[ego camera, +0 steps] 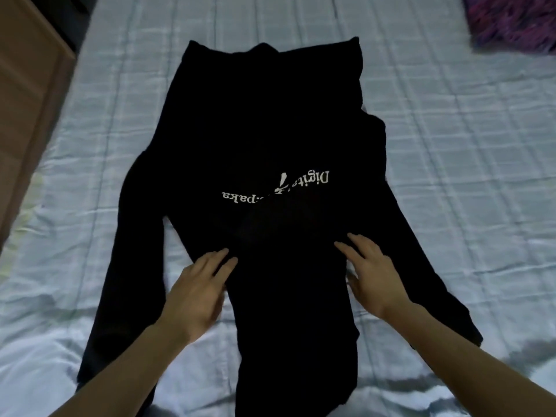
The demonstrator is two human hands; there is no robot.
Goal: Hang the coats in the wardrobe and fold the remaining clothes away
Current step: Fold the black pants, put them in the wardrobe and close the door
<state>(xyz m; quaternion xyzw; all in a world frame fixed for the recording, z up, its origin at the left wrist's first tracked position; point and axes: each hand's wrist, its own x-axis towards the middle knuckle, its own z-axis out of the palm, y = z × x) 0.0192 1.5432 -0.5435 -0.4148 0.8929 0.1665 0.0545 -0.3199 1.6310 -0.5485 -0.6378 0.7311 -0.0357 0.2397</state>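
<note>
Black sweatshirt (270, 139) lies flat on the bed (451, 145), collar toward six o'clock. Left hand (195, 293) and right hand (371, 275) press it, fingers straight and slightly apart. Loose sleeves at four and eight o'clock could bunch, skewing the fold.

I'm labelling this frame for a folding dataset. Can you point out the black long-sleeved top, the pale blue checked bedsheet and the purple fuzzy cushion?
Black long-sleeved top (270, 124): head view, upper body panel.
Pale blue checked bedsheet (466, 145): head view, bare stretch right of the top.
Purple fuzzy cushion (511, 22): head view, its visible corner at top right.
</note>
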